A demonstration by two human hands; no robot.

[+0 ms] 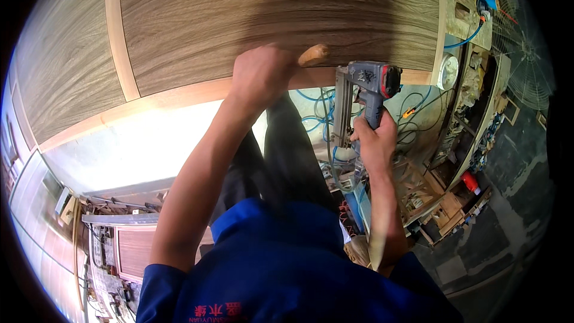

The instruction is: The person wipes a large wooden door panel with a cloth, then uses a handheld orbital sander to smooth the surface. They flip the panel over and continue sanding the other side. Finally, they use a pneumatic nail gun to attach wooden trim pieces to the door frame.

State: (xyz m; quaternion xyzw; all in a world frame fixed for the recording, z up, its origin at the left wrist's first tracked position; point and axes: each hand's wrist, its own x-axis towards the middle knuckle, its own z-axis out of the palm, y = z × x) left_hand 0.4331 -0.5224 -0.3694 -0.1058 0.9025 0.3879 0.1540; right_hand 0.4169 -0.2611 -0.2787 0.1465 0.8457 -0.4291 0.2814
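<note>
In my right hand (pixel 376 137) is a grey and black nail gun (pixel 368 81) with a red-rimmed cap, my fingers wrapped round its handle. Its nose and long magazine are at the pale wooden edge strip (pixel 185 93) of a brown wood-grain panel (pixel 197 24). A hose runs down from the handle. My left hand (pixel 263 75) is closed at the same edge, over the panel. Out of this fist sticks the rounded end of a wooden handle (pixel 314 54); the other end of that tool is hidden by my hand.
Blue and dark hoses (pixel 323 110) lie tangled on the floor beneath the panel's edge. At the right stand a round fan guard (pixel 526 51), a white round tub (pixel 448 70) and shelves of wood scraps (pixel 451 200). More framed panels (pixel 134 251) are at the lower left.
</note>
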